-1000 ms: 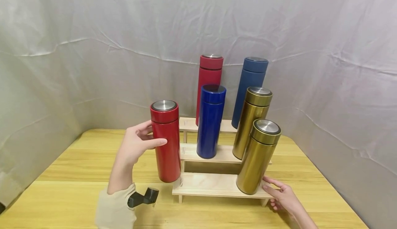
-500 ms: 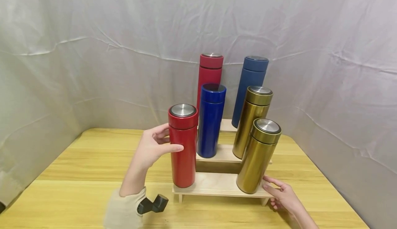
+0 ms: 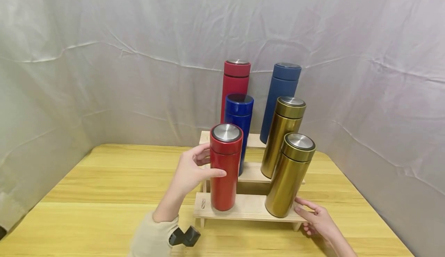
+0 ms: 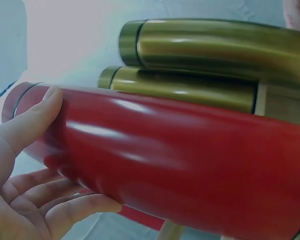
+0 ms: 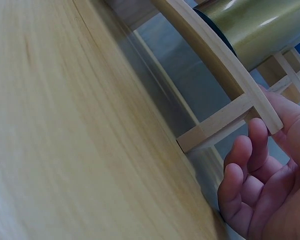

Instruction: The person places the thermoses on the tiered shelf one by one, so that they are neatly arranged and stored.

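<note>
My left hand (image 3: 191, 174) holds a glossy red thermos flask (image 3: 225, 191) from its left side, thumb across the front and fingers behind. The flask is upright, its base at the lowest step of a tiered wooden stand (image 3: 250, 206), left of centre. In the left wrist view the thumb (image 4: 45, 107) lies just below the flask's lid. My right hand (image 3: 318, 222) pinches the right end of that step; in the right wrist view the fingers (image 5: 257, 135) curl beneath the board. Beside it on the same step stands a gold thermos flask (image 3: 288, 183).
On the middle step stand a shiny blue flask (image 3: 245, 127) and another gold flask (image 3: 281, 145). A matte red flask (image 3: 236, 87) and a matte blue flask (image 3: 279, 98) occupy the top step. Grey cloth (image 3: 139, 75) hangs around the wooden table (image 3: 87, 195).
My left hand has carried the red thermos flask rightward, from beside the stand to over its lowest step, where it now covers part of the shiny blue flask. My right hand stays put.
</note>
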`<state>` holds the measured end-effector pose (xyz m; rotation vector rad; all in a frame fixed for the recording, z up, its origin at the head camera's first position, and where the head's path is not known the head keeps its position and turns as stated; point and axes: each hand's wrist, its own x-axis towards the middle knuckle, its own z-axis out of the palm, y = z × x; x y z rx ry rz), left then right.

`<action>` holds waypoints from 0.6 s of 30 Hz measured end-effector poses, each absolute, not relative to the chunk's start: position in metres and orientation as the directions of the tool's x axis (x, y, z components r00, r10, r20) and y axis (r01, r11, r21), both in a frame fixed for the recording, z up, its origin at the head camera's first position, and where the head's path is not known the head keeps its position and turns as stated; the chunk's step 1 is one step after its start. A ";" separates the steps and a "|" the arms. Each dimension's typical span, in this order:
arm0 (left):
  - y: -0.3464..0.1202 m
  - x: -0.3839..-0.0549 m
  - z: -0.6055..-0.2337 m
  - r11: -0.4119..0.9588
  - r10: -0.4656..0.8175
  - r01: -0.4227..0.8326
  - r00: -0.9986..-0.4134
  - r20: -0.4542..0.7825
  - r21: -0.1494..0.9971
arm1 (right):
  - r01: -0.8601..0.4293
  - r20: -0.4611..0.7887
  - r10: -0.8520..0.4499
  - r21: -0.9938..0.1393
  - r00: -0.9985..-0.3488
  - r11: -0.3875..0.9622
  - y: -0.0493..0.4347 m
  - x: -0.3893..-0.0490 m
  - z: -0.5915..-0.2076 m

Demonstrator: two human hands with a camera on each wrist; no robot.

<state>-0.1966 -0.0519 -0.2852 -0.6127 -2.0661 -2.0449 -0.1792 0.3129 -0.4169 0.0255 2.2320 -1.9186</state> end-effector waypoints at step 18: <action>-0.028 -0.201 -0.299 -0.001 0.175 0.439 -0.885 0.432 0.899 | 0.166 -0.183 -0.107 -0.975 -0.977 0.146 0.313 -0.179 -0.417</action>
